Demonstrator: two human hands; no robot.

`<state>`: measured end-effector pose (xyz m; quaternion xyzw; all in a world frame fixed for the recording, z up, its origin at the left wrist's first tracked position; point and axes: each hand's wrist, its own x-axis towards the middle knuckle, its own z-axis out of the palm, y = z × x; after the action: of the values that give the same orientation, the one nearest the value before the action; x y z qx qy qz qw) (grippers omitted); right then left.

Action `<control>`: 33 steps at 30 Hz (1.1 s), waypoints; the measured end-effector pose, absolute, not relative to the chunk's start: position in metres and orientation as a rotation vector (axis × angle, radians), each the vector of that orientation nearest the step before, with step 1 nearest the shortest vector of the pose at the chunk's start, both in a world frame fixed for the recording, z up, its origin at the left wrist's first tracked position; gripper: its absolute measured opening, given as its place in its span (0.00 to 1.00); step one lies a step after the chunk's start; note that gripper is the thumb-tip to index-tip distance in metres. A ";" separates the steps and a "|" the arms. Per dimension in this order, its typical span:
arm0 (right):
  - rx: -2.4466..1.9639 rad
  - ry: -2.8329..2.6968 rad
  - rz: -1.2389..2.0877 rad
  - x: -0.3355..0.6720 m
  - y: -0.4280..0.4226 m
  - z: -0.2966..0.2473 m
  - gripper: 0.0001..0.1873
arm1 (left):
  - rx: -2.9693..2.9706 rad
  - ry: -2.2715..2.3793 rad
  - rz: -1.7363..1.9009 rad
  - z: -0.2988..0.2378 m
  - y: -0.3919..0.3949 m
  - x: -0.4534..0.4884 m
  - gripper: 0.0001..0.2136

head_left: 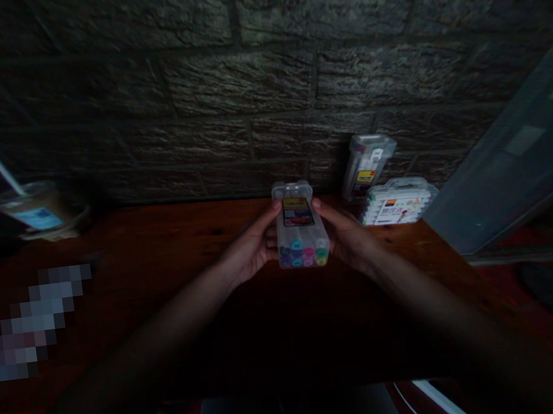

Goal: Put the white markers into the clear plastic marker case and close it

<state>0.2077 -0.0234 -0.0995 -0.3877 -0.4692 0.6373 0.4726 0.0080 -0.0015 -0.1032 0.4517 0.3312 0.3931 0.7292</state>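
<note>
Between my two hands is a clear plastic marker case (302, 232) with a yellow and dark label on its face. Coloured marker ends, blue, pink, green and yellow, show through the end nearest me. My left hand (259, 241) grips its left side, thumb along the edge by the label. On the opposite side my right hand (344, 233) holds it the same way. The case is above the wooden table; whether its underside touches the wood I cannot tell. Fingers behind and below the case are partly hidden.
A similar clear case (367, 165) stands against the stone-block wall (241, 84), beside a white-labelled marker box (397, 202). A drink cup (37, 209) with a straw sits at the left back of the wooden table (159, 238). A grey metal post (505, 145) rises at right.
</note>
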 end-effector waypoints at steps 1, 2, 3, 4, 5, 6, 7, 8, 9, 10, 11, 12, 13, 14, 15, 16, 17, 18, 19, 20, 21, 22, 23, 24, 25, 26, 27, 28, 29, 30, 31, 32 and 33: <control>-0.957 -1.137 1.561 0.207 -0.023 -0.099 0.32 | 0.991 0.726 0.862 -0.103 -0.001 0.008 0.28; -0.963 -1.125 1.561 0.207 -0.024 -0.099 0.32 | 0.987 0.721 0.860 -0.104 -0.001 0.008 0.28; -0.969 -1.113 1.560 0.207 -0.024 -0.098 0.31 | 0.984 0.714 0.856 -0.104 -0.001 0.007 0.28; -0.973 -1.101 1.559 0.207 -0.024 -0.098 0.31 | 0.981 0.709 0.853 -0.104 -0.001 0.007 0.28; -0.977 -1.090 1.557 0.207 -0.024 -0.098 0.30 | 0.978 0.707 0.852 -0.104 -0.001 0.007 0.28; -0.977 -1.081 1.557 0.206 -0.025 -0.097 0.30 | 0.973 0.707 0.854 -0.103 -0.001 0.007 0.27; -0.972 -1.075 1.560 0.206 -0.025 -0.097 0.29 | 0.968 0.711 0.856 -0.103 -0.001 0.007 0.27; -0.963 -1.071 1.564 0.206 -0.025 -0.097 0.29 | 0.962 0.715 0.859 -0.103 -0.001 0.007 0.26; -0.952 -1.071 1.569 0.206 -0.026 -0.098 0.28 | 0.958 0.717 0.861 -0.102 -0.002 0.007 0.26; -0.941 -1.074 1.574 0.206 -0.026 -0.098 0.28 | 0.953 0.717 0.862 -0.102 -0.002 0.007 0.26; -0.933 -1.077 1.577 0.207 -0.026 -0.098 0.28 | 0.952 0.716 0.862 -0.101 -0.002 0.007 0.26; -0.930 -1.080 1.577 0.207 -0.025 -0.099 0.28 | 0.951 0.714 0.862 -0.101 -0.002 0.008 0.26; -0.931 -1.080 1.578 0.207 -0.025 -0.099 0.28 | 0.952 0.712 0.863 -0.101 -0.002 0.008 0.26; -0.934 -1.080 1.579 0.207 -0.025 -0.099 0.28 | 0.953 0.710 0.864 -0.101 -0.002 0.008 0.26; -0.937 -1.079 1.580 0.207 -0.025 -0.099 0.29 | 0.954 0.708 0.865 -0.101 -0.002 0.008 0.26; -0.941 -1.079 1.581 0.207 -0.025 -0.099 0.29 | 0.954 0.707 0.864 -0.101 -0.002 0.007 0.26; -0.944 -1.081 1.580 0.207 -0.025 -0.099 0.30 | 0.953 0.707 0.862 -0.101 -0.002 0.007 0.26; -0.947 -1.086 1.578 0.207 -0.025 -0.099 0.30 | 0.953 0.706 0.858 -0.101 -0.001 0.007 0.26; -0.947 -1.092 1.575 0.207 -0.025 -0.099 0.31 | 0.954 0.704 0.854 -0.101 -0.001 0.007 0.27; -0.946 -1.098 1.573 0.207 -0.026 -0.099 0.31 | 0.957 0.702 0.854 -0.101 -0.001 0.007 0.27; -0.945 -1.102 1.574 0.207 -0.026 -0.099 0.31 | 0.961 0.700 0.855 -0.101 -0.001 0.007 0.27; -0.943 -1.102 1.575 0.207 -0.026 -0.098 0.31 | 0.964 0.700 0.855 -0.101 -0.001 0.007 0.27; -0.944 -1.100 1.577 0.207 -0.026 -0.098 0.31 | 0.966 0.703 0.856 -0.101 -0.001 0.007 0.27; -0.947 -1.097 1.578 0.207 -0.026 -0.098 0.31 | 0.966 0.708 0.856 -0.101 -0.001 0.007 0.27; -0.953 -1.094 1.577 0.207 -0.026 -0.098 0.31 | 0.965 0.710 0.856 -0.101 -0.001 0.007 0.26; -0.960 -1.093 1.575 0.207 -0.026 -0.098 0.31 | 0.964 0.709 0.855 -0.101 -0.001 0.007 0.26; -0.967 -1.094 1.572 0.207 -0.025 -0.098 0.32 | 0.964 0.705 0.856 -0.101 -0.001 0.007 0.26; -0.970 -1.096 1.570 0.208 -0.025 -0.098 0.32 | 0.965 0.699 0.857 -0.101 -0.001 0.007 0.26; -0.967 -1.097 1.570 0.208 -0.025 -0.099 0.31 | 0.967 0.694 0.858 -0.102 -0.001 0.007 0.26; -0.959 -1.096 1.573 0.208 -0.024 -0.099 0.31 | 0.966 0.692 0.860 -0.102 -0.001 0.007 0.26; -0.949 -1.094 1.577 0.209 -0.024 -0.099 0.31 | 0.964 0.694 0.861 -0.102 -0.001 0.007 0.26; -0.939 -1.090 1.582 0.209 -0.024 -0.099 0.30 | 0.960 0.700 0.862 -0.102 -0.001 0.007 0.26; -0.933 -1.085 1.586 0.209 -0.024 -0.099 0.30 | 0.957 0.705 0.861 -0.102 -0.001 0.007 0.26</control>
<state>0.2085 -0.0242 -0.0991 -0.3826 -0.4451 0.6507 0.4818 0.0073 -0.0009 -0.1016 0.4368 0.3218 0.3929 0.7425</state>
